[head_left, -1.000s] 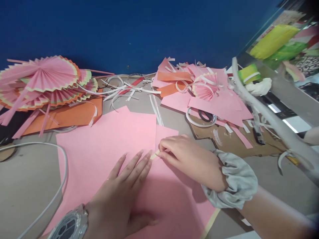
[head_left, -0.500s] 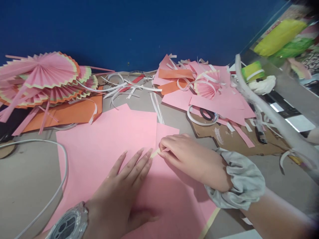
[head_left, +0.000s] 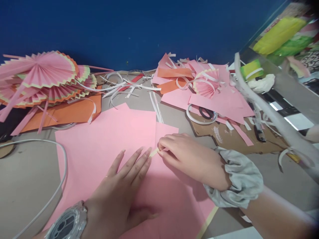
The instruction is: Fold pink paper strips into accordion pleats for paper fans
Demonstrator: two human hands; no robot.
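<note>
Pink paper sheets [head_left: 104, 132] lie overlapping on the grey table in front of me. My left hand [head_left: 122, 186] is spread flat on the pink paper, fingers stretched out, with a watch [head_left: 68, 222] on its wrist. A narrow pale yellow strip [head_left: 154, 152] runs along the paper between my left fingertips and my right hand. My right hand [head_left: 181, 151] is closed, thumb and index finger pinching the strip's upper end against the paper. Its other fingers are curled under and partly hidden. A pale grey-green scrunchie [head_left: 239, 179] circles the right wrist.
Pleated paper fans [head_left: 47, 73] are piled at the back left on orange paper [head_left: 69, 111]. White paper offcuts [head_left: 124, 83] lie behind the sheets. At the back right, pink scraps [head_left: 216, 103] and a tape roll [head_left: 190, 116] rest on cardboard [head_left: 229, 141]. A white cable [head_left: 65, 162] curves at left.
The whole view has shifted very slightly. Both hands keep the same pose on the pink paper, and the strip stays pinched.
</note>
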